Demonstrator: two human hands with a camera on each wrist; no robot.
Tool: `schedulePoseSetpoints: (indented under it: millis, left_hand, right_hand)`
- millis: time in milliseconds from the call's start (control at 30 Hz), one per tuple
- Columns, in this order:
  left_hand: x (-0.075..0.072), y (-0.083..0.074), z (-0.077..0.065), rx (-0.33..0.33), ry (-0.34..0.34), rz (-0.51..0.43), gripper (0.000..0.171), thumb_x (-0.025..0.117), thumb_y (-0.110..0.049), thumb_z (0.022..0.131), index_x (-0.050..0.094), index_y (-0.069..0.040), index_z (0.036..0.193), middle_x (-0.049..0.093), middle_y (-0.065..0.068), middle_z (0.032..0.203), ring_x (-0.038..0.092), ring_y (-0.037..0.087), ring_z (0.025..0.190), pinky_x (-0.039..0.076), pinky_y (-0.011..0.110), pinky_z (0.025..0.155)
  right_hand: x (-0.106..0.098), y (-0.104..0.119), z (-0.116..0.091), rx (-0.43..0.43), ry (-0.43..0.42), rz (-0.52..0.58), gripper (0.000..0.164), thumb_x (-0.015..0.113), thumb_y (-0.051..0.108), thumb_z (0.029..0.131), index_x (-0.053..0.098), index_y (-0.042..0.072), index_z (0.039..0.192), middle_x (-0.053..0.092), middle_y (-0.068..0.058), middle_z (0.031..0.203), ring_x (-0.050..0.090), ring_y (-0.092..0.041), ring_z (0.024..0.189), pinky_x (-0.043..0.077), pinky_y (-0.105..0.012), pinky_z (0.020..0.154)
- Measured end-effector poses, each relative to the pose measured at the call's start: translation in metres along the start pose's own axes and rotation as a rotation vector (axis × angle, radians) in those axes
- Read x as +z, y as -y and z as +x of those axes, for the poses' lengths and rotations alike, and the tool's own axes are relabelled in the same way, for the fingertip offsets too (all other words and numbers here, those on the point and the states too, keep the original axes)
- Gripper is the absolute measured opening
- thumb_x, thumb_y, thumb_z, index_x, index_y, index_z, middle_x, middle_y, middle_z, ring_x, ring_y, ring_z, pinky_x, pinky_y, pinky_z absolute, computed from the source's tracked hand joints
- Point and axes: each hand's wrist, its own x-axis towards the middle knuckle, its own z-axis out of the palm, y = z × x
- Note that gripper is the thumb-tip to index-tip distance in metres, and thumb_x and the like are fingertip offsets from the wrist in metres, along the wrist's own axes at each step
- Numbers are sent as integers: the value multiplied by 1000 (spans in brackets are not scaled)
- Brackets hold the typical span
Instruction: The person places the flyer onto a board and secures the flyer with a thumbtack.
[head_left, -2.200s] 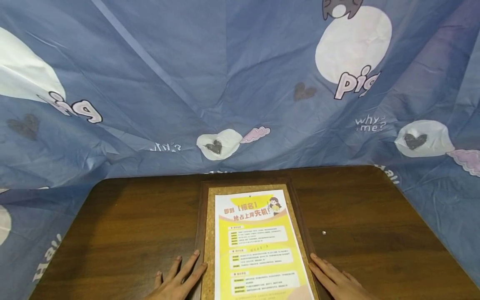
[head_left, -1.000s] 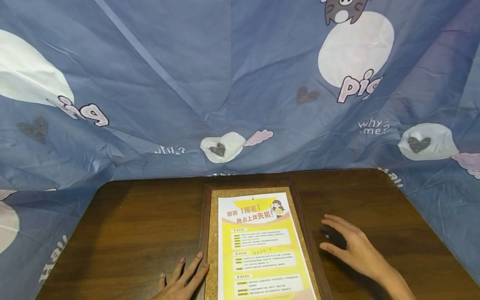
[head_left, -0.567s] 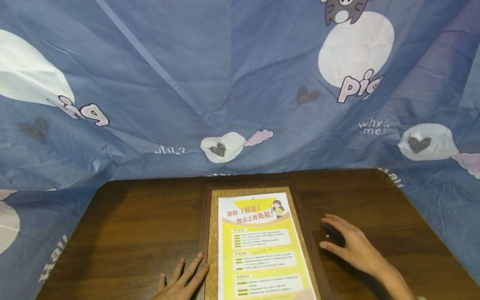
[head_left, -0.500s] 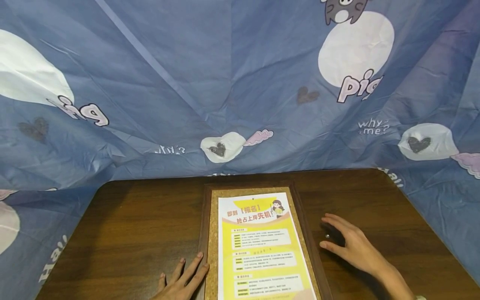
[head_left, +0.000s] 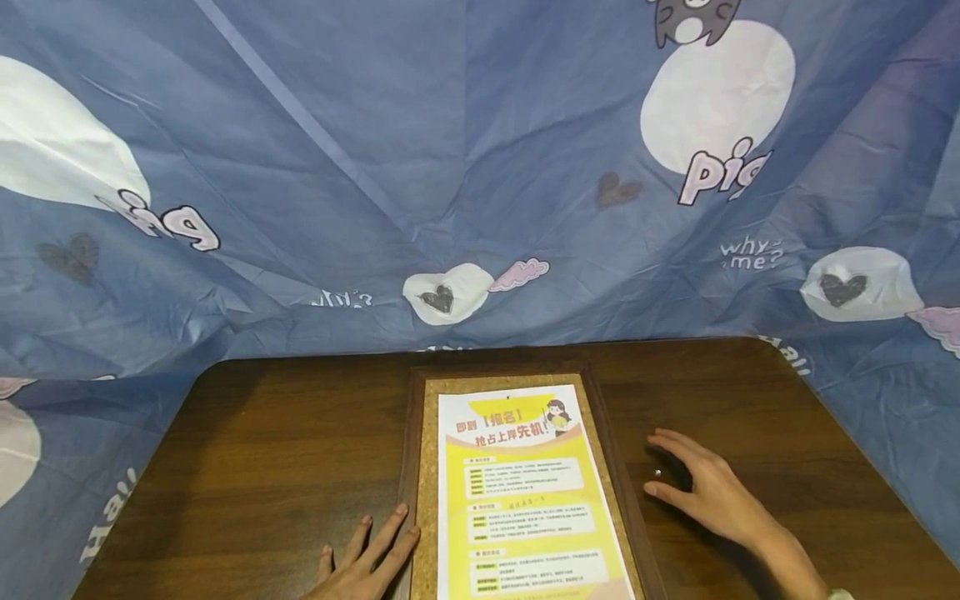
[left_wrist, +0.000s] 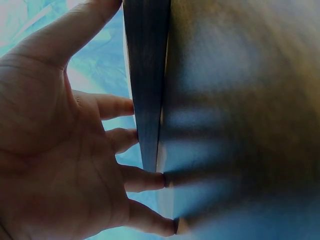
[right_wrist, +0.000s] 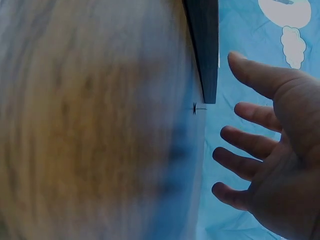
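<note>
The small pin (head_left: 657, 472) seems to stand point-up on the surface (head_left: 285, 458), between nine and ten o'clock from the nearer right hand (head_left: 716, 493), whose thumb and fingers are apart, not touching it, while the left hand (head_left: 362, 565) rests spread fingers against the board (head_left: 427, 475).

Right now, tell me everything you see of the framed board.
A rectangle of speckled tan, cork-like material in a dark, wood-look frame, the board lies flat on the brown table, its near end outside the head view. A yellow and white printed sheet covers most of its visible face. The left hand touches its left side.
</note>
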Motion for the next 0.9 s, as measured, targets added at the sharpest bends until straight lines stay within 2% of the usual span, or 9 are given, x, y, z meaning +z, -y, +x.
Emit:
schedulePoseSetpoints:
  millis: [300,533,633,900]
  left_hand:
    - [-1,-2,-1,-6,4,-15,88,64,-64,85,37,-15,153,16,13,161,29,62,132,17,91,74]
    - [-2,0,-1,30,5,5,91,64,-64,86,32,-14,155,-12,-17,160,28,64,131,19,91,73]
    - [-3,0,-1,43,7,3,92,64,-63,86,30,-14,156,-19,-25,156,28,64,130,19,91,73]
    - [-4,0,-2,39,22,3,94,63,-65,86,27,-14,157,-16,-18,160,27,64,131,17,91,75]
  right_hand:
    - [0,-10,0,28,14,-3,59,81,24,84,57,-2,132,51,-30,137,50,-52,121,43,-66,90]
    - [1,-17,-1,61,35,11,55,80,25,85,60,0,129,51,-29,137,49,-52,123,42,-66,92]
    - [2,-19,-1,78,49,22,52,80,25,85,61,1,128,50,-28,138,47,-53,124,41,-67,92]
    - [5,-24,-3,44,41,27,43,81,18,84,65,1,120,50,-29,137,47,-55,121,43,-69,89]
